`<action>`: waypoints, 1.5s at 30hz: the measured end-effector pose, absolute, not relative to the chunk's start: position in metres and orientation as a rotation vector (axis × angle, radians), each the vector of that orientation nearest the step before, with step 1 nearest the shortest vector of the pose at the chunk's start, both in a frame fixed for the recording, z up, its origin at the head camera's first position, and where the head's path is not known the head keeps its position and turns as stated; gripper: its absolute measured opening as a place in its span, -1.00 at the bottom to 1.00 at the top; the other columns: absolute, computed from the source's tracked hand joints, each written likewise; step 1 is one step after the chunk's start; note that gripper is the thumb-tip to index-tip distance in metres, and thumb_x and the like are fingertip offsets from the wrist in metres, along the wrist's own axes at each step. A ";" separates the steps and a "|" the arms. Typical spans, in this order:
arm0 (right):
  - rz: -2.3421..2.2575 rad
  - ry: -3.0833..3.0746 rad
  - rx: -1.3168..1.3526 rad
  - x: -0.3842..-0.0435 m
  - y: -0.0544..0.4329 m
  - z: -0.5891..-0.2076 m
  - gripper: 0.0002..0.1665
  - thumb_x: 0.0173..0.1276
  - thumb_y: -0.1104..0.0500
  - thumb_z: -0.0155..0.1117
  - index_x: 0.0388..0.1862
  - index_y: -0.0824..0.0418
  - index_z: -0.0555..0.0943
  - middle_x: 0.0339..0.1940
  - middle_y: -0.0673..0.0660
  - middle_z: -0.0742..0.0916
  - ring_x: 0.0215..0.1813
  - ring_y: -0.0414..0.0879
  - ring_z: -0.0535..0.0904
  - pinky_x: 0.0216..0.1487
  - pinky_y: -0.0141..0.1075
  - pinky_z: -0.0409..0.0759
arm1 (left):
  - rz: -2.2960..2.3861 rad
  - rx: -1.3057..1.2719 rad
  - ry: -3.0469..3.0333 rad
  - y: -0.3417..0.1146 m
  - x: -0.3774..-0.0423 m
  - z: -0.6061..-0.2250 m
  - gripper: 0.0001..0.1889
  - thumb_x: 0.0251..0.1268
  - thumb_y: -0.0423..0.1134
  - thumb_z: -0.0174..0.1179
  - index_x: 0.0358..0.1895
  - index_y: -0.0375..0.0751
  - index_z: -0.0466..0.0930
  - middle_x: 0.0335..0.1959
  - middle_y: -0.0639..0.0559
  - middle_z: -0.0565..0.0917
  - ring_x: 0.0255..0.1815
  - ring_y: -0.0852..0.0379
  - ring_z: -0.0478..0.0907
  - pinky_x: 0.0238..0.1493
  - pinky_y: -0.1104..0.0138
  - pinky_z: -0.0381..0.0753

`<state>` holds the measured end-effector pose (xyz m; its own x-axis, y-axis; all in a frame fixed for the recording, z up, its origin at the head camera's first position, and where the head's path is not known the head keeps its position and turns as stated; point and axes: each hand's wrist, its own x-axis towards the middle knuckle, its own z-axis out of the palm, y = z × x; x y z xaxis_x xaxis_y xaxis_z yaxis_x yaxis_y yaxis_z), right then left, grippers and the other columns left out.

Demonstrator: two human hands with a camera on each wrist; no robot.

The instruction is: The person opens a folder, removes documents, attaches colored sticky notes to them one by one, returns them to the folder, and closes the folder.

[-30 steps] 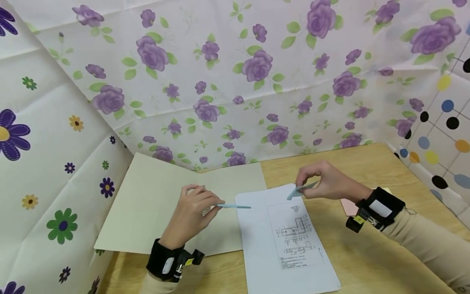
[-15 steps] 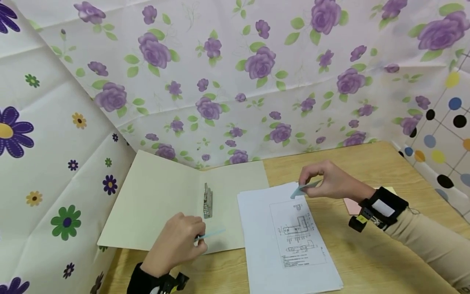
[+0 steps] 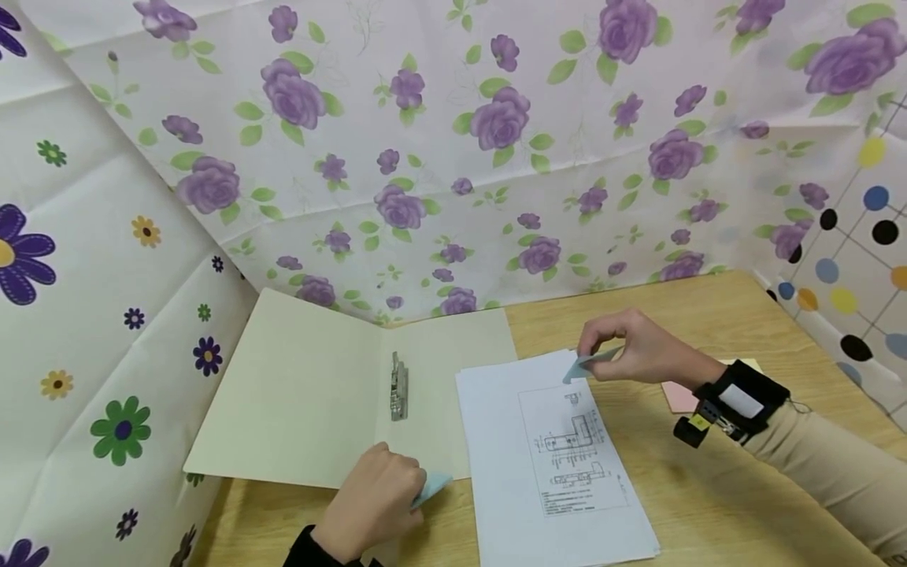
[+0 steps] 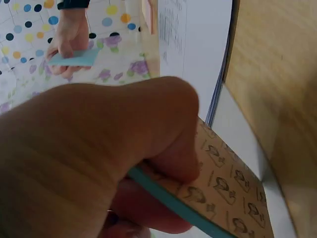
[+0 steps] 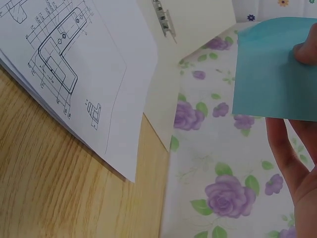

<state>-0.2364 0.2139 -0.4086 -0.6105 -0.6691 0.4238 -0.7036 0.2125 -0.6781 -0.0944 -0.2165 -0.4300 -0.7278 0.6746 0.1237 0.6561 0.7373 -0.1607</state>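
Note:
My left hand [image 3: 375,500] pinches a pad of blue sticky notes [image 3: 434,486] near the front edge of an open cream folder [image 3: 305,386]. In the left wrist view the pad's brown patterned backing [image 4: 225,186] shows beside its blue edge. Over the far end of a stack of printed papers [image 3: 496,457], my right hand [image 3: 631,346] holds a blue sticky note [image 5: 270,74] between thumb and fingers. The top sheet carries a technical drawing. A metal clip [image 3: 399,390] is fixed inside the folder.
Pink and yellow paper pads [image 3: 679,398] lie on the wooden table [image 3: 708,488], partly behind my right wrist. A flowered cloth [image 3: 453,157] hangs behind the table. Patterned cloths stand at the left and right sides.
My left hand has come back toward me with the pad, from above the folder to its front edge, uncovering the metal clip. The right hand stays almost still with its note.

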 end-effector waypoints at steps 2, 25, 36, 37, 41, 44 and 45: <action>1.389 -2.422 1.362 -0.237 0.215 -0.410 -0.54 0.39 0.54 0.44 -0.19 -0.07 0.82 -0.21 -0.08 0.86 -0.11 -0.25 0.80 0.11 -0.37 0.78 | 0.133 -1.085 -2.829 -0.213 -0.091 -0.432 -0.40 -0.22 -0.26 0.55 -0.69 0.07 0.12 -0.67 0.32 0.07 -0.56 0.34 -0.10 -0.39 0.47 -0.03; 1.386 -2.472 1.306 -0.235 0.210 -0.408 -0.56 0.36 0.55 0.42 -0.22 -0.03 0.82 -0.23 -0.07 0.87 -0.11 -0.34 0.78 0.11 -0.30 0.80 | -0.290 -1.127 -3.114 -0.217 -0.083 -0.456 -0.44 -0.03 0.22 0.77 -0.76 0.09 0.57 -0.77 0.47 0.27 -0.62 0.50 0.08 -0.48 0.58 0.08; 1.377 -2.488 1.144 -0.226 0.199 -0.414 -0.67 0.41 0.45 0.49 -0.21 -0.02 0.82 -0.25 -0.12 0.87 -0.18 -0.29 0.77 0.03 -0.35 0.73 | -0.415 -0.964 -2.609 -0.218 -0.123 -0.421 -0.83 0.27 0.02 0.65 -0.24 0.06 0.95 -0.40 0.25 0.83 -0.45 0.41 0.58 -0.06 0.27 0.48; 1.376 -2.473 1.123 -0.225 0.198 -0.415 -0.68 0.42 0.45 0.49 -0.21 -0.01 0.83 -0.24 -0.11 0.87 -0.18 -0.29 0.77 0.01 -0.36 0.72 | -0.435 -0.933 -2.540 -0.216 -0.128 -0.418 -0.83 0.23 -0.02 0.67 -0.21 0.05 0.95 -0.38 0.23 0.84 -0.44 0.37 0.61 -0.04 0.23 0.49; 1.422 -2.390 1.019 -0.221 0.189 -0.417 -0.72 0.45 0.43 0.51 -0.20 0.03 0.84 -0.23 -0.10 0.87 -0.20 -0.28 0.77 -0.03 -0.36 0.75 | -0.564 -0.876 -2.348 -0.203 -0.146 -0.405 -0.78 0.14 -0.12 0.70 -0.16 0.01 0.92 -0.33 0.16 0.84 -0.37 0.25 0.67 0.03 0.13 0.44; 1.509 -2.316 0.880 -0.215 0.179 -0.417 -0.80 0.49 0.43 0.49 -0.16 0.13 0.83 -0.22 -0.19 0.86 -0.25 -0.28 0.77 -0.10 -0.38 0.75 | -0.672 -0.871 -2.273 -0.190 -0.159 -0.399 -0.76 0.13 -0.16 0.70 -0.14 -0.01 0.91 -0.31 0.13 0.85 -0.35 0.21 0.68 0.04 0.10 0.42; 1.559 -2.290 0.826 -0.213 0.175 -0.417 -0.85 0.50 0.43 0.47 -0.14 0.20 0.82 -0.24 -0.23 0.85 -0.28 -0.27 0.75 -0.13 -0.39 0.73 | -0.708 -0.872 -2.254 -0.185 -0.162 -0.398 -0.76 0.14 -0.18 0.71 -0.13 -0.01 0.91 -0.30 0.13 0.86 -0.34 0.20 0.69 0.05 0.10 0.43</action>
